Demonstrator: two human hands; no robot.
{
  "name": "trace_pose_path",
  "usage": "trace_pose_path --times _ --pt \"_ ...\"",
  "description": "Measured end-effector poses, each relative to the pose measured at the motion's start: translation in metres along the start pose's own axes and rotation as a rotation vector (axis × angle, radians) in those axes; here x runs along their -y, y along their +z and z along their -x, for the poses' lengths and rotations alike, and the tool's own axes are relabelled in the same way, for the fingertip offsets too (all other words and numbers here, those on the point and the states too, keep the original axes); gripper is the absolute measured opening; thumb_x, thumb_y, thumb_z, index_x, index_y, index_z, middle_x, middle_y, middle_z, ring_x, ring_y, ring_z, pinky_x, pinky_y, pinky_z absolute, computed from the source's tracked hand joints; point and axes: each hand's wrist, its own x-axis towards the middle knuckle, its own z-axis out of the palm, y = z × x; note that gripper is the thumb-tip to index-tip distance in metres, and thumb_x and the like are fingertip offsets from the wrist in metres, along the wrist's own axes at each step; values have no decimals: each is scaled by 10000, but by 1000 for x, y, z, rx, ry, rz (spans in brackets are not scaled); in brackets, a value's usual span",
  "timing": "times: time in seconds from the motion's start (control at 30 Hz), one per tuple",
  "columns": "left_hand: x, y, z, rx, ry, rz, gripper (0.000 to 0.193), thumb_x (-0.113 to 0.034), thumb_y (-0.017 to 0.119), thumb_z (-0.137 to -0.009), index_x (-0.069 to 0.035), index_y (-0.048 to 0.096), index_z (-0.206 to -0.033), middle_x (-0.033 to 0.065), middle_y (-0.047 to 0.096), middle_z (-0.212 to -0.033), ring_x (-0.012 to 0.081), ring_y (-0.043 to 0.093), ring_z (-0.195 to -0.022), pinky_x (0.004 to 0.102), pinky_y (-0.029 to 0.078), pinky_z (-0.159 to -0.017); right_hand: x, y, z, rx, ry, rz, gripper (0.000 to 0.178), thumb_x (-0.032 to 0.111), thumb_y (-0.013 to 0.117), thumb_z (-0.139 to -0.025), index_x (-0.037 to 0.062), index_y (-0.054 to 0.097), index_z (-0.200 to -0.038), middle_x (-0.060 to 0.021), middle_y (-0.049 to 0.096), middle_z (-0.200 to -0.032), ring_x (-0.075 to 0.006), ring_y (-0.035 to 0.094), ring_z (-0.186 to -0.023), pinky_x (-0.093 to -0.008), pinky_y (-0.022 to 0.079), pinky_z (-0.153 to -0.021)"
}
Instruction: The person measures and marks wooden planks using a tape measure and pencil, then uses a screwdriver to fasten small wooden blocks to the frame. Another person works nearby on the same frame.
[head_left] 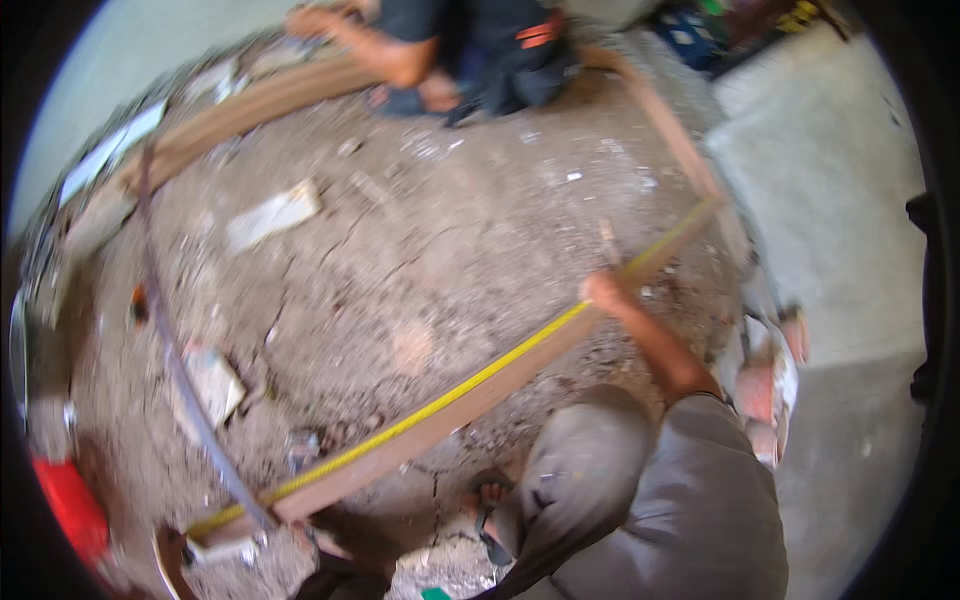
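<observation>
My right hand (603,290) reaches out past my knees with its fingers closed on a tape measure (450,397). The yellow blade runs along the top of a long wooden board (510,385), from the lower left to the board's far right end. I cannot make out my left hand; a dark, smeared shape (345,560) near the lower edge could be a hand or a foot. A thin grey curved strip (185,385) arcs down to the board's lower left end. Motion blurs much of the view.
Another person (490,50) crouches at the far side, one arm stretched left. Boards (255,105) edge the cracked dirt floor (340,290). White slabs (275,215) and rubble lie on it. A red object (70,505) is at lower left, broken bricks (765,385) at right.
</observation>
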Motion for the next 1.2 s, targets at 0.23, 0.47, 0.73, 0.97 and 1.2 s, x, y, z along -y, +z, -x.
trace_pose_path --times 0.23,0.47,0.73,0.97,1.2 --pt "2 -38 4 288 181 -166 239 -291 753 -880 -64 770 -953 101 759 -853 227 693 -754 419 554 -735 -55 9 -15 74 -184 193 170 47 676 -831 38 743 -987 -205 730 -923 -381 708 -871 -472 558 -801" --pt "-47 -95 8 298 35 45 303 -290 781 -877 -96 796 -1109 53 763 -856 129 666 -756 348 551 -721 -51 -12 -9 76 -88 -38 197 -18 638 -741 8 785 -869 -180 754 -834 -292 726 -787 -410 546 -785" --pt "-30 -92 5 239 -134 -19 307 -295 760 -883 -108 798 -1124 37 752 -833 137 669 -757 349 549 -737 -77 -9 -1 86 -223 -298 99 48 672 -781 6 724 -854 -138 742 -831 -288 679 -759 -416 548 -766" --pt "-24 -98 18 132 -122 -292 304 -396 710 -883 -196 800 -1094 102 777 -987 283 737 -937 432 567 -818 -85 -2 -12 175 -222 -347 158 75 684 -827 6 756 -949 -130 762 -903 -277 690 -827 -409 558 -814" --pt "-32 -92 16 130 -159 -459 284 -377 626 -941 -172 729 -1108 89 725 -1062 316 691 -1060 487 550 -849 -91 5 -18 240 -231 -302 207 90 699 -855 5 784 -1023 -114 778 -946 -255 697 -872 -398 571 -849"
